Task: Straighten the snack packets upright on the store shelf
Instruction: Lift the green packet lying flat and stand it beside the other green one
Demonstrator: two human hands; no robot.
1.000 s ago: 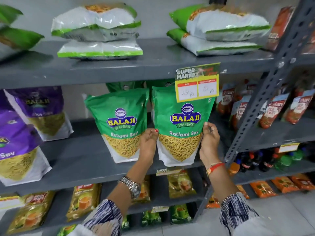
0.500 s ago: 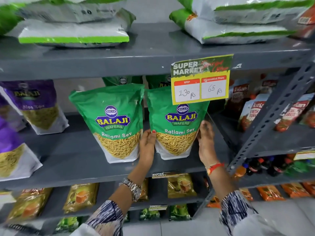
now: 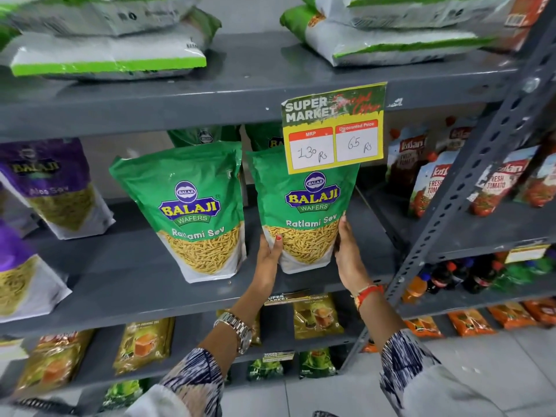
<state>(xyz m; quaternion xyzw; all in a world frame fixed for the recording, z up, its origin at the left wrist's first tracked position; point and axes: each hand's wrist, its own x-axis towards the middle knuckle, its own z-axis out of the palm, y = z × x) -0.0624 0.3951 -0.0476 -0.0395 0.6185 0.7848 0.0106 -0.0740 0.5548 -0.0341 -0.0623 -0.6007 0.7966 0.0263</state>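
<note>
Two green Balaji Ratlami Sev packets stand on the grey middle shelf (image 3: pixel 126 284). The right green packet (image 3: pixel 304 212) stands upright, its top partly hidden by a yellow price tag (image 3: pixel 334 130). My left hand (image 3: pixel 269 255) presses its lower left edge and my right hand (image 3: pixel 349 254) holds its lower right edge. The left green packet (image 3: pixel 192 212) stands beside it, leaning slightly left, with no hand on it. More green packets (image 3: pixel 204 135) show behind them.
Purple Aloo Sev packets (image 3: pixel 51 182) stand tilted at the left. White-and-green bags (image 3: pixel 108 55) lie flat on the top shelf. A perforated grey upright (image 3: pixel 469 188) rises at the right, with tomato pouches (image 3: pixel 433 182) and bottles (image 3: pixel 451 275) beyond. Tea packets (image 3: pixel 316 314) fill the lower shelves.
Both hands have pushed the right green packet back onto the shelf, so it stands further in and more upright. The view has moved closer and tilted down.
</note>
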